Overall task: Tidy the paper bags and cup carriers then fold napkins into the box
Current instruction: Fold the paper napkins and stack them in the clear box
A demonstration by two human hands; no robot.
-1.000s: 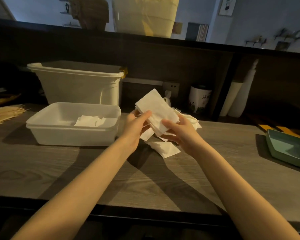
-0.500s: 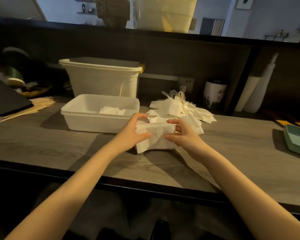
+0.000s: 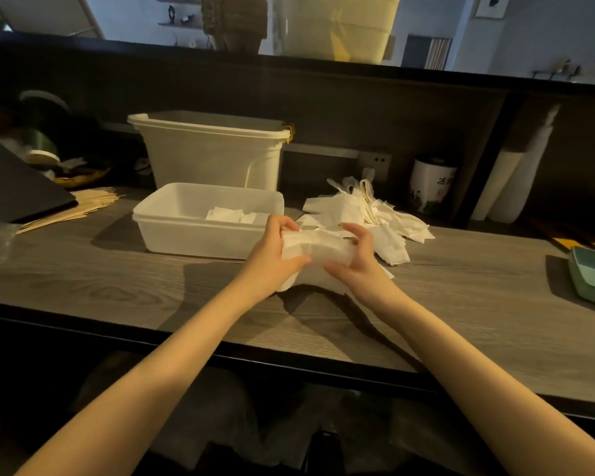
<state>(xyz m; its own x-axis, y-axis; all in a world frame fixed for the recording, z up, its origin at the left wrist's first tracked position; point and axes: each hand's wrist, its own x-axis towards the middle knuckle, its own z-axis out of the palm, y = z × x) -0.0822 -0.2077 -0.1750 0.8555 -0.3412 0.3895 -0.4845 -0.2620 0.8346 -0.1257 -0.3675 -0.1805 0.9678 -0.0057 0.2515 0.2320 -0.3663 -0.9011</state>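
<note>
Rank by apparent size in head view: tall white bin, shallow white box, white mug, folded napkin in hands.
1. tall white bin
2. shallow white box, close to the bin; it sits nearer the camera, so unsure
3. folded napkin, held by both hands
4. white mug

Two hands show — the left hand and the right hand. Together they hold one napkin. There are two white boxes: one low box and one tall box behind it. A few folded napkins lie in the low box, too bunched to count. One loose pile of napkins sits on the table — too many to count. One cup stands at the back. One green tray is at the right edge.
</note>
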